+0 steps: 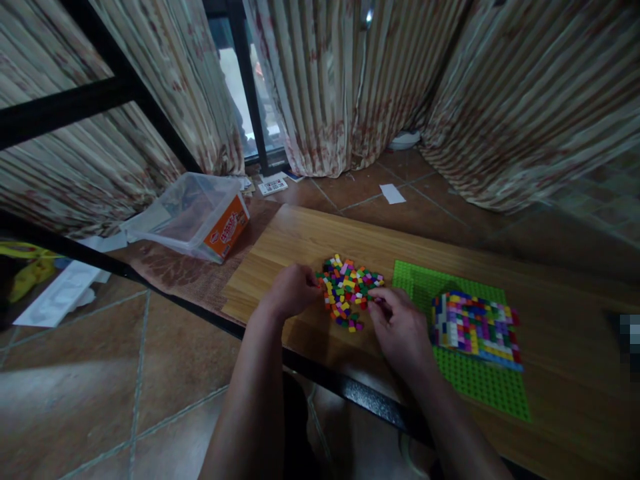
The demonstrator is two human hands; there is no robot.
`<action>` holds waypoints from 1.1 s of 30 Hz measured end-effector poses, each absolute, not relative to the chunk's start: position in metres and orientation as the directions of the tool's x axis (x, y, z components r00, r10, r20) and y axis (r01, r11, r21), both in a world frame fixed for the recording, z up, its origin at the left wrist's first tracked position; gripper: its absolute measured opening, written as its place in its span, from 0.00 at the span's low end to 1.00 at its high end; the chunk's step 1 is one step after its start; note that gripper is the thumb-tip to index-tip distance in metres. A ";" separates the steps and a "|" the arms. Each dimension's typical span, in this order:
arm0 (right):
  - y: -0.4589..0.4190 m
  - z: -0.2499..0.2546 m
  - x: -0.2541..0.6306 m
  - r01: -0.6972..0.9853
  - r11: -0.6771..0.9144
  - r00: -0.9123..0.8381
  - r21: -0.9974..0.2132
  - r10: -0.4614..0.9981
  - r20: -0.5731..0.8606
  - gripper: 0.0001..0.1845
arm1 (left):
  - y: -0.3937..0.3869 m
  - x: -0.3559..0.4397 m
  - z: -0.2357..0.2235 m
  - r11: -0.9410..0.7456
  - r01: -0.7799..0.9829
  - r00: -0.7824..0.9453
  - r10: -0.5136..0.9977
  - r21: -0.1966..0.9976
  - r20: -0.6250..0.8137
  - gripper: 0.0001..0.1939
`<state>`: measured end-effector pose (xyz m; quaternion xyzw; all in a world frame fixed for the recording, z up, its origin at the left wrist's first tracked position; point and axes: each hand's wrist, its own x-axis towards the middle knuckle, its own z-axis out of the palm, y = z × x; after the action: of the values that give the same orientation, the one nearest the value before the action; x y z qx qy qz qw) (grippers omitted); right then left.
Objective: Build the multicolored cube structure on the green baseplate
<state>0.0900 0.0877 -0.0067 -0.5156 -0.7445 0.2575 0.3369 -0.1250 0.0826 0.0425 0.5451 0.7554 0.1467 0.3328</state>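
Observation:
A pile of small bricks in many colours (349,291) lies on the wooden table (300,240). My left hand (290,290) rests at the pile's left edge with its fingers curled in; what they hold is hidden. My right hand (400,330) sits at the pile's right edge, fingertips pinched on a small brick (376,301). To the right lies a green baseplate (480,387) with a patch of bricks (475,327) built on it in coloured rows.
A clear plastic box with an orange label (193,217) lies tipped on the floor to the left. Papers (393,193) are scattered on the tiled floor by the striped curtains (350,80). A black metal frame (115,87) crosses the upper left.

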 end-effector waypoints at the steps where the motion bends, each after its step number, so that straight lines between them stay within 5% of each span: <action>1: 0.087 -0.006 0.090 0.583 0.341 -0.247 -0.738 0.939 0.239 0.10 | 0.082 -0.124 0.042 0.356 0.725 -0.172 0.923 0.589 -0.345 0.04; 14: 0.089 0.000 0.096 0.466 0.416 -0.218 -0.781 0.909 0.354 0.09 | 0.081 -0.119 0.053 0.364 0.693 -0.222 0.929 0.622 -0.296 0.06; 26: 0.135 -0.001 0.065 0.685 0.519 -0.432 -0.512 0.855 0.288 0.14 | 0.080 -0.116 0.055 0.326 0.687 -0.258 0.945 0.649 -0.201 0.12; 33: 0.133 -0.006 0.079 0.682 0.535 -0.443 -0.498 0.844 0.301 0.12 | 0.080 -0.113 0.057 0.295 0.697 -0.233 0.955 0.654 -0.182 0.12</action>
<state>0.0793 0.1327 -0.0063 -0.4568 -0.8354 0.1538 0.2641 -0.1126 0.0798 0.0573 0.5493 0.7521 0.2256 0.2860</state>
